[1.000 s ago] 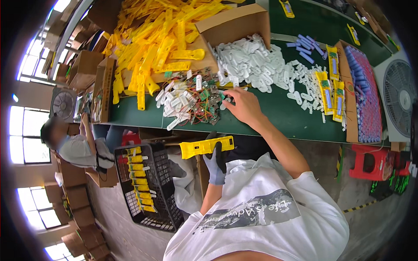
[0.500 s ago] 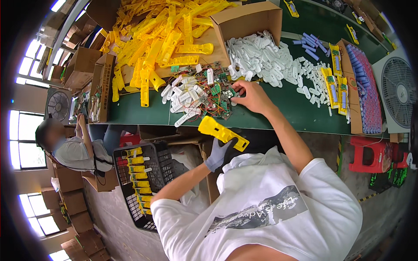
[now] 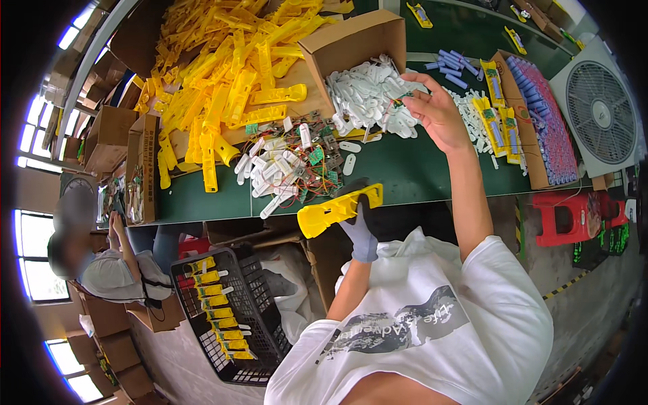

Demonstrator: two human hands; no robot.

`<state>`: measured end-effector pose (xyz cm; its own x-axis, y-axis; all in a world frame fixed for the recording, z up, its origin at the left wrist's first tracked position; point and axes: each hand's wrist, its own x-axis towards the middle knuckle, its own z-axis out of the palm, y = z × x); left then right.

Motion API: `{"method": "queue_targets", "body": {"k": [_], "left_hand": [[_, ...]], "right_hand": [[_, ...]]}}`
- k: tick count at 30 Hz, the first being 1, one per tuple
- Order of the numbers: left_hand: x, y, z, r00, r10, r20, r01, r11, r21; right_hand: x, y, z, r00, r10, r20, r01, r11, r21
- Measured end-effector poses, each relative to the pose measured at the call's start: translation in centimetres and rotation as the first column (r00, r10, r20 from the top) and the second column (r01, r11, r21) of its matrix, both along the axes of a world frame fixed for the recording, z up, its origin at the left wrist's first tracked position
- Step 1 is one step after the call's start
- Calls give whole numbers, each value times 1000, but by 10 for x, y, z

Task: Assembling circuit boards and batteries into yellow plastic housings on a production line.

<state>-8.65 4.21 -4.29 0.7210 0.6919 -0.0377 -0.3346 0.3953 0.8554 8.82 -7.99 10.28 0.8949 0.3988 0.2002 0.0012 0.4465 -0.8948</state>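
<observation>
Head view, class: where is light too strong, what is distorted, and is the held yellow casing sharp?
Head view: the windows at left glare almost white; head view again: the fan looks stretched near the right rim; head view, centre: the held yellow casing looks fairly sharp.

The yellow casing (image 3: 322, 217) is smooth, glossy plastic, the grey glove (image 3: 362, 237) matt cloth, the brown carton (image 3: 358, 44) dull cardboard, and the black crate (image 3: 270, 310) (broken up by slots) matt plastic

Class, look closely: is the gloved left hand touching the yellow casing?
Touching. The head view shows the left hand wrapped around the yellow casing toward its right end, covering part of it.
</observation>
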Motion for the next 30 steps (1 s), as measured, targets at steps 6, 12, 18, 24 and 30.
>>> {"method": "queue_targets", "body": {"k": [6,12,18,24,30], "left_hand": [[9,2,30,984,-6,-179,-5,998,-61],[32,-2,54,876,-470,106,432,864,260],[34,-20,85,875,-480,-70,480,836,266],[34,1,28,844,-506,-178,462,518,720],[33,-13,33,840,-467,-277,542,743,393]], "right_hand": [[-20,-63,-1,993,-121,-10,119,986,-114],[-54,-69,-8,980,-194,52,201,936,-288],[-73,-64,-29,956,-292,-40,265,911,-316],[-74,-56,-48,945,-326,-25,267,812,-520],[-80,-65,-63,979,-204,-9,136,684,-716]]}}
